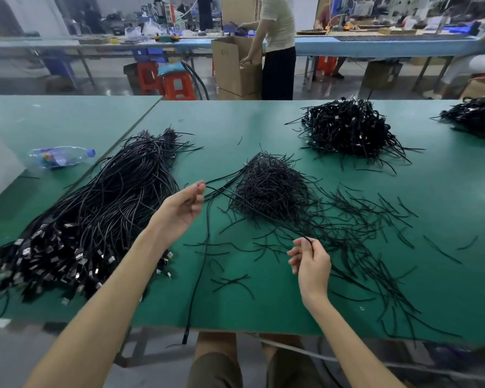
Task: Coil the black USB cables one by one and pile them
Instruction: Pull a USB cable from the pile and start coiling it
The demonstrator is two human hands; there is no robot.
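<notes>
Between the left hand and the right hand one black USB cable is being handled. The left hand is raised palm-up and pinches the cable between thumb and fingertips. From that pinch the cable drops toward the person and hangs over the near edge of the green surface. The right hand pinches a thin black strand between thumb and forefinger, with its other fingers loosely curled. I cannot tell whether that strand is the cable's other end or one of the short ties.

Outward of the left hand lies the heap of loose cables, its metal plugs bunched on the side nearest the person. Just beyond both hands is a mound of short ties, with more scattered outward of the right hand. Well beyond that mound sits the pile of coiled cables.

The cable looks light, thin and limp, with a smooth jacket likely to slide through a loose pinch. It should bend into loops readily, though it may spring open until bound. A sound hold would be near one plug, feeding the slack through the other hand's fingers. The overhanging end could snag on the edge of the surface.

No writing can be read. The label on the plastic bottle beyond the loose heap is blurred, and so is the mark on the distant cardboard box.
</notes>
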